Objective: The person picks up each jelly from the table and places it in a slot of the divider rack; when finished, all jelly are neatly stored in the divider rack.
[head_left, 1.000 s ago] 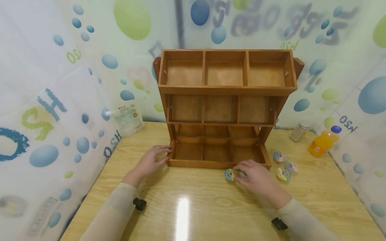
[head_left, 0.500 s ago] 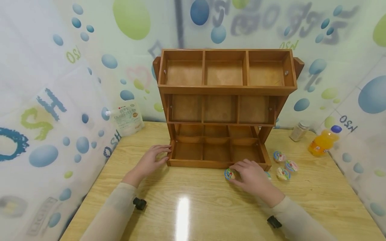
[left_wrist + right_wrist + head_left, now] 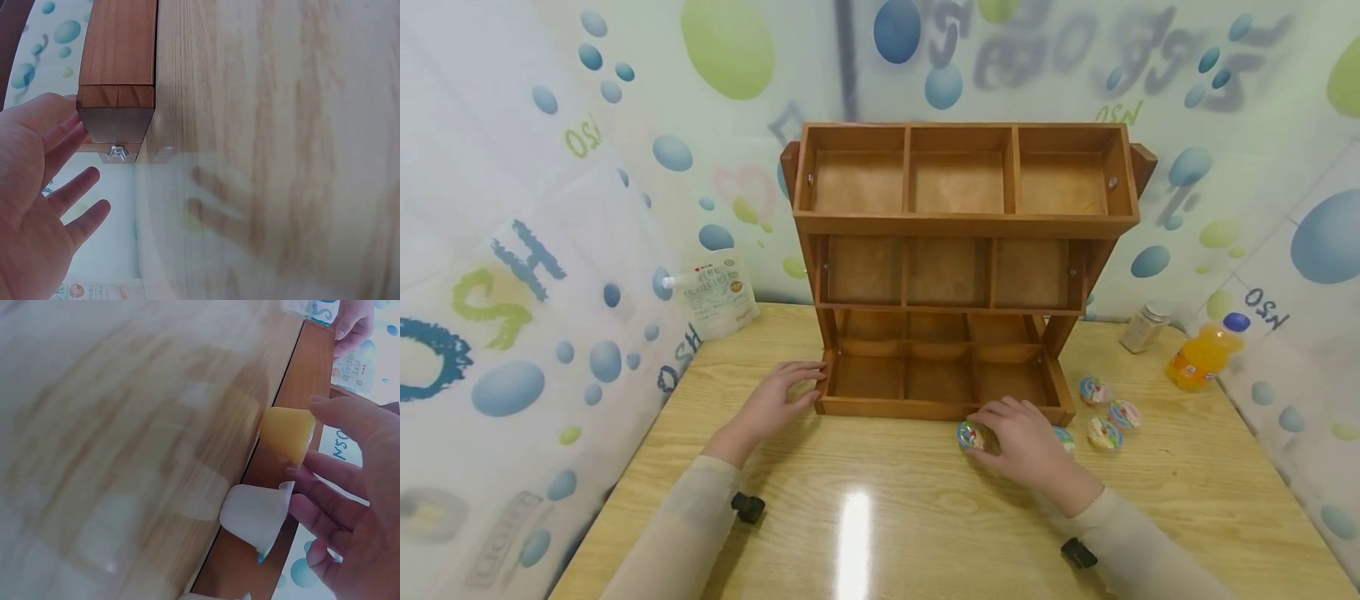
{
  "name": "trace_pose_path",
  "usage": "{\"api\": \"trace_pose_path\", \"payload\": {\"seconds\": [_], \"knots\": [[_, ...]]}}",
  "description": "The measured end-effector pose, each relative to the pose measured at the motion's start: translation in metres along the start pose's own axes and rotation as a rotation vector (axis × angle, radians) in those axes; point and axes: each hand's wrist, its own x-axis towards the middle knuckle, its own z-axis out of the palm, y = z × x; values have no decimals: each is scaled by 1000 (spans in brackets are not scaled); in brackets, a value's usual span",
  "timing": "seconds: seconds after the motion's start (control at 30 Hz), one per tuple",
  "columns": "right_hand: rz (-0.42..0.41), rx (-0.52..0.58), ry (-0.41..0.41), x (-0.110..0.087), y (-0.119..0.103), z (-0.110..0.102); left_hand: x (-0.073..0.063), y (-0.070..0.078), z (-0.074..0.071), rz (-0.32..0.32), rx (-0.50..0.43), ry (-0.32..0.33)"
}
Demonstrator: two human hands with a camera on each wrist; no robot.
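Small jelly cups line the front of a wooden three-tier rack. My right hand pinches the rim of the leftmost one, a yellow jelly cup, between thumb and fingers. Its lid faces up in the head view. Beside it, in the right wrist view, is a white jelly cup, close to my other fingers. Another lidded cup peeks out right of the hand. My left hand rests at the rack's lower left end, its fingers spread in the left wrist view.
Three more jelly cups, one of them yellowish, stand right of the rack. Behind them are a glass jar and an orange drink bottle. A white pouch leans on the back wall at left.
My right hand has moved a little left, to the leftmost jelly cup, and a cup on its right has come into sight. My left hand stays where it was.
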Motion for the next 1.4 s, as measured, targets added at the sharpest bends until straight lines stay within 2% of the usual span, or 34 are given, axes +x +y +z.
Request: {"api": "trace_pose_path", "payload": {"seconds": [0.27, 0.53, 0.77, 1.07, 1.4], "knots": [[-24, 49, 44, 6, -8, -4, 0, 2, -1, -9, -16, -8], [2, 158, 37, 25, -19, -15, 0, 3, -2, -13, -16, -14], [8, 189, 26, 53, -28, -22, 0, 3, -2, -9, -15, -12], [22, 209, 24, 88, -38, -11, 0, 5, -1, 1, -15, -9], [1, 223, 29, 135, -55, 5, -1, 4, 0, 14, -18, 9]]}}
